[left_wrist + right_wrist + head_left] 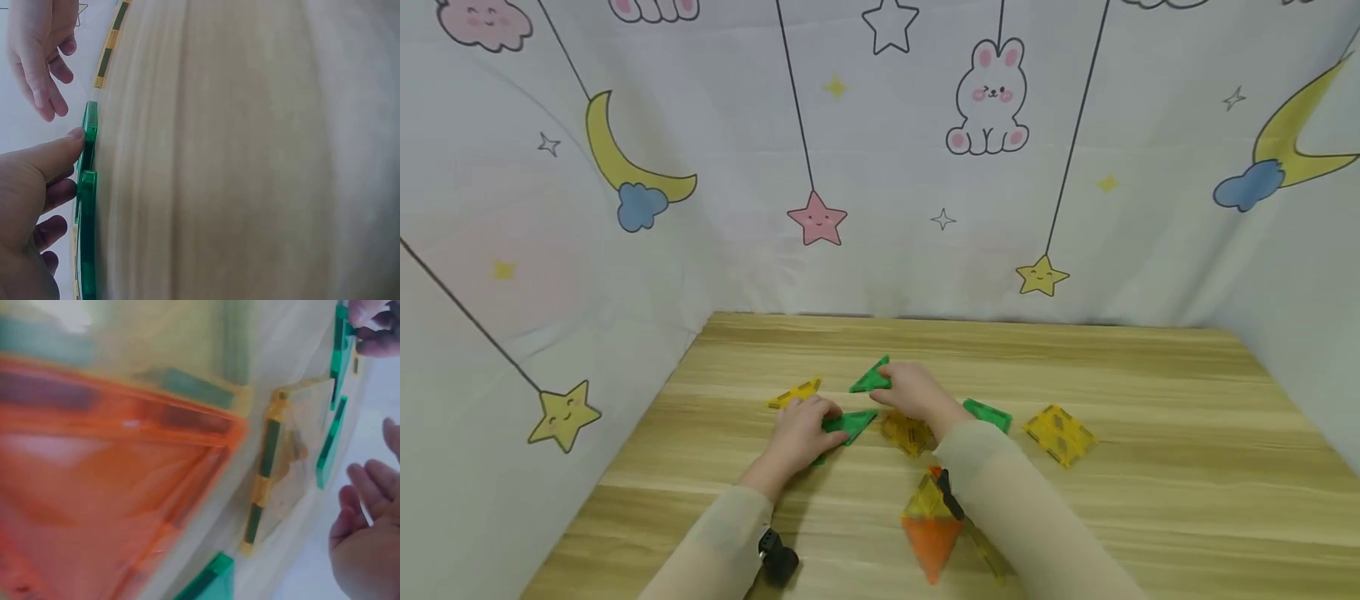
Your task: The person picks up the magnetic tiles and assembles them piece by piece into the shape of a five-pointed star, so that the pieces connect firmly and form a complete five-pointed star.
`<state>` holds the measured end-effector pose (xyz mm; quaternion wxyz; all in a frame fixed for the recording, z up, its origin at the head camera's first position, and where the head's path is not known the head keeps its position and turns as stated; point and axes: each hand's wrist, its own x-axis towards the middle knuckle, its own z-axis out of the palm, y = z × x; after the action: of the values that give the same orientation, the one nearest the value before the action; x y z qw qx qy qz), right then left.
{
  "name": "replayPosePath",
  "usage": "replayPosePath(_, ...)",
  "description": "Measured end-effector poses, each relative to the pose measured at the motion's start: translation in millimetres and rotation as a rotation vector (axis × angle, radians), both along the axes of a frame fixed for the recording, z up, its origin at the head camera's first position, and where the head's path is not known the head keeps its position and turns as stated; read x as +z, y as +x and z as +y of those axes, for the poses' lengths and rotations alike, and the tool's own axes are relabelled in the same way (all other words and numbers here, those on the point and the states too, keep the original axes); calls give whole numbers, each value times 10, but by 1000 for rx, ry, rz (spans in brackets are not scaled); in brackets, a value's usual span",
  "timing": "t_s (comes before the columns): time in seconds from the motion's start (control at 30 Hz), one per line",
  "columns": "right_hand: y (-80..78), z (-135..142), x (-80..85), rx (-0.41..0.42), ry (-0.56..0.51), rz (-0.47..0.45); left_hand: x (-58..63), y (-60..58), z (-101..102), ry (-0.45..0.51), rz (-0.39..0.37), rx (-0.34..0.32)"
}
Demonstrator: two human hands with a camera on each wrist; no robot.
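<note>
My left hand [796,435] pinches a green triangular magnetic tile [859,423] on the table, thumb on its near side. A second green tile [818,460] shows partly beneath that hand. Behind it lies a yellow triangular tile [801,390]. Over the far middle, my right hand [916,392] hovers beside another green triangular tile [871,380]. In the right wrist view the right hand [369,531] has loosely bent fingers, apart from the green tile [331,444]. Below the right wrist sits a yellow tile [904,433], partly covered by the arm.
Near the right forearm stands a piece of joined yellow and orange tiles [932,542], partly hidden by the sleeve. Farther right lie a green tile [992,414] and a yellow square tile [1060,435]. A patterned curtain [895,267] hangs behind the wooden table [1180,467].
</note>
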<state>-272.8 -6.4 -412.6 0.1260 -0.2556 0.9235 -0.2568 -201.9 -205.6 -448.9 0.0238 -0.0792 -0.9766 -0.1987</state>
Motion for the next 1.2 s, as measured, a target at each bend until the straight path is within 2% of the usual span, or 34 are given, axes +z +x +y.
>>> replayPosePath(0.2,-59,-97,5,-37,31,-43,-23,-13,-33,-5,8,9)
replayPosePath(0.5,-73,-153,-70,-54,127,-14,-13,13,-49,-9,20,16)
replayPosePath(0.63,-91,-166,-97,-88,115,38,-5,5,-72,-6,41,40)
replayPosePath(0.8,-95,-199,-145,-115,118,70,10,1,-71,-51,93,111)
replayPosePath(1.03,-57,-246,-181,-99,243,112,25,-27,0,-109,46,118)
replayPosePath(1.2,-43,-265,-129,-6,233,108,20,-41,17,-92,37,132)
